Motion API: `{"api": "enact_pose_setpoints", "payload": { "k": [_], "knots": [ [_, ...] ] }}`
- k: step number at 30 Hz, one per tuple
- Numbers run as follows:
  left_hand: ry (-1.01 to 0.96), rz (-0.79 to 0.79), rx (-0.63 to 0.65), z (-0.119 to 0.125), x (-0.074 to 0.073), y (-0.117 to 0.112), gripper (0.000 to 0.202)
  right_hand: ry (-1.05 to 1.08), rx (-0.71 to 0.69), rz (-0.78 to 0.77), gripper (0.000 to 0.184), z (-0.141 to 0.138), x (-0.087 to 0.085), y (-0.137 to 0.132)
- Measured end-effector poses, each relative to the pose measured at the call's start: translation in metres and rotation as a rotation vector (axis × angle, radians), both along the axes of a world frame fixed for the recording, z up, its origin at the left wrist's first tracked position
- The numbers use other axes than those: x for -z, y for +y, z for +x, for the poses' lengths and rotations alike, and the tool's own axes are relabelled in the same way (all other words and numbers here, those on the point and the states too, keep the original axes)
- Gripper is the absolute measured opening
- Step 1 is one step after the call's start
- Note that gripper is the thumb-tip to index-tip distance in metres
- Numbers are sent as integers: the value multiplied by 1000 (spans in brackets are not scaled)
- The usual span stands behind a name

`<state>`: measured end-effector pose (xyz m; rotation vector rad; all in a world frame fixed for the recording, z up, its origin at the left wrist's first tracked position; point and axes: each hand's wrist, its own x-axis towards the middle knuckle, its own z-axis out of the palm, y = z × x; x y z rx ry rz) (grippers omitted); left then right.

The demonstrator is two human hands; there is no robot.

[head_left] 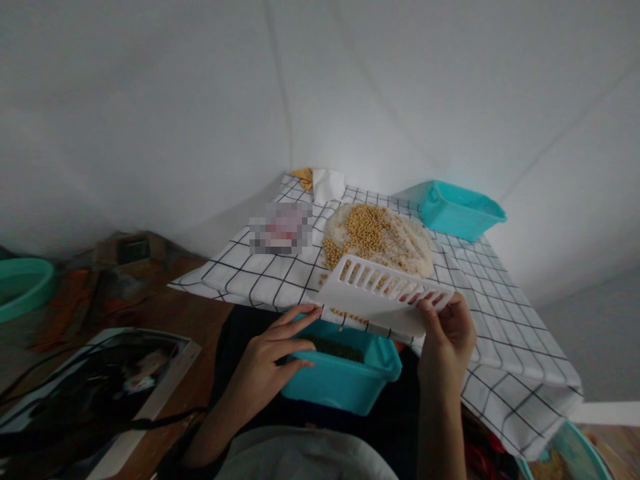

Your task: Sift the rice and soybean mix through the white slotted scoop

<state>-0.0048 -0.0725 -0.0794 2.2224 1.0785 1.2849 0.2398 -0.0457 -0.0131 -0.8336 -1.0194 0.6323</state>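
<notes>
My right hand (447, 337) grips the right end of a white slotted plastic board (373, 303), which stands tilted at the table's near edge. Behind the board, yellow soybeans (367, 227) lie on a heap of white rice-like grains (413, 247). A few beans show in a row below the board along the edge. Under it sits a teal bin (335, 383) on my lap, with dark green grains or beans inside. My left hand (273, 353) has its fingers apart, reaching over the bin's left rim with fingertips near the table edge.
A checkered cloth (505, 313) covers the table. At its back right stands another teal bin (463, 210); a white cloth or paper (329, 185) lies at the back. A blurred pinkish item (283, 229) rests left of the heap. A framed picture (150, 373) lies lower left.
</notes>
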Motion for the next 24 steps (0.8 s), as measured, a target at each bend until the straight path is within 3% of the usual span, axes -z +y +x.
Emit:
{"api": "enact_pose_setpoints", "payload": {
  "k": [24],
  "knots": [
    [-1, -9, -5, 1, 1, -1, 17, -29, 10, -21, 19, 0, 0, -3]
  ]
}}
